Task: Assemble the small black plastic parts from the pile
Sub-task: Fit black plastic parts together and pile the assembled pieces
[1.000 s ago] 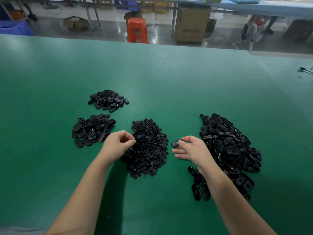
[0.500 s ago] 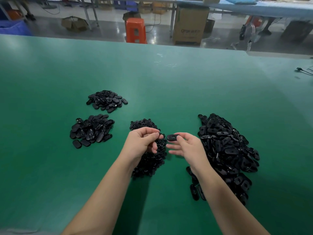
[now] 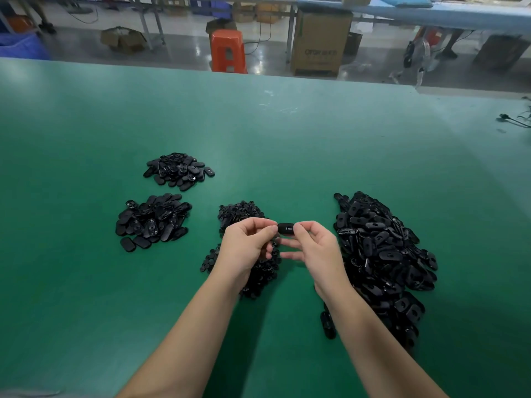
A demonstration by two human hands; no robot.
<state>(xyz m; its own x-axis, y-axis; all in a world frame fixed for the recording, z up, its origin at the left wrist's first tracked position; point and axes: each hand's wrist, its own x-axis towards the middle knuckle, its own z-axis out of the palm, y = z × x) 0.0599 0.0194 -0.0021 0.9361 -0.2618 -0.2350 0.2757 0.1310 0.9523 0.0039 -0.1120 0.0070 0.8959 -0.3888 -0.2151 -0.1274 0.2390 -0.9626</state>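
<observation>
Head view: two small piles (image 3: 178, 172) at left look done, big pile (image 3: 382, 251) at right & small-bits pile (image 3: 240, 212) mostly left, both grips, left hand (image 3: 247, 248) & right hand (image 3: 316, 248), pinching one oval part (image 3: 286, 228) above worktop (image 3: 86, 282); left fingers hide any small bit.

Black oval part (image 3: 286, 228) pinched above the small-parts pile (image 3: 240, 214).
</observation>
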